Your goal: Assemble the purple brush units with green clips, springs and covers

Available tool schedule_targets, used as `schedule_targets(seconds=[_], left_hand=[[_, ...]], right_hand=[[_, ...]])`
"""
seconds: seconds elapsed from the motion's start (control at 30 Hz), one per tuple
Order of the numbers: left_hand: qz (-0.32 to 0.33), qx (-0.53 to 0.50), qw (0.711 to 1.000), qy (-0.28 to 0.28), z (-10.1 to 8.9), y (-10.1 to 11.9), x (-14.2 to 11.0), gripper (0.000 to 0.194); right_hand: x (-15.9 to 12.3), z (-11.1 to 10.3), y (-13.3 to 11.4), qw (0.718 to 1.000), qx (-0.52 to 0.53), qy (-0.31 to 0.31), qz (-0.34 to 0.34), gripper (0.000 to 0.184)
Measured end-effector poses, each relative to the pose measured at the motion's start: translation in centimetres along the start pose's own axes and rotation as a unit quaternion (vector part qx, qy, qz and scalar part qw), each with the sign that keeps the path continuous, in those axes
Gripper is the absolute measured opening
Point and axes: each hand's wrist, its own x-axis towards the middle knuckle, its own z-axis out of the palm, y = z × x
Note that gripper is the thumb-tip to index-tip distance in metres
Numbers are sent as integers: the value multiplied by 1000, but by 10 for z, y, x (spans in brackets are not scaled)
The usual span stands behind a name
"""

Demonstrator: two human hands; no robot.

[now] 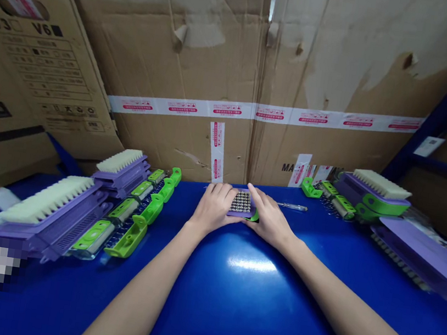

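Between my two hands, near the back of the blue table, is a purple brush head (242, 203) with rows of small bristle tufts facing up and a bit of green at its right edge. My left hand (217, 204) wraps its left side, with the fingers curled over the top edge. On the other side my right hand (268, 213) grips it, thumb low and fingers along the edge. A screwdriver (293, 206) with a clear handle lies just right of my right hand.
Purple brush parts with white bristles (50, 198), green-and-metal pieces (122, 208) and green clips (152, 209) line the left. More purple brush parts (383, 184) and a green clip (311, 188) lie at right. Cardboard (187, 68) walls the back; a blue post (444, 104) stands right.
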Motion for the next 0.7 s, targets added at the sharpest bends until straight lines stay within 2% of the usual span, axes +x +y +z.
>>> schedule_targets(seconds=[0.13, 0.33, 0.4, 0.5, 0.6, 0.7], left_hand=[[28, -29, 999, 34, 2, -1, 0, 58], [58, -17, 998, 35, 7, -5, -3, 45], [61, -11, 998, 27, 7, -6, -4, 43], [49, -13, 999, 7, 5, -6, -4, 54], [44, -6, 999, -21, 2, -4, -3, 66], [46, -2, 998, -38, 0, -3, -1, 64]], right_hand=[[0, -3, 0, 1000, 14, -12, 7, 97], [-4, -10, 2, 992, 125, -16, 30, 100], [-5, -11, 2, 987, 153, -16, 40, 94], [-4, -9, 3, 980, 188, -9, 67, 80], [-2, -7, 5, 969, 226, 36, 92, 66], [-1, -5, 6, 958, 260, 67, 103, 61]])
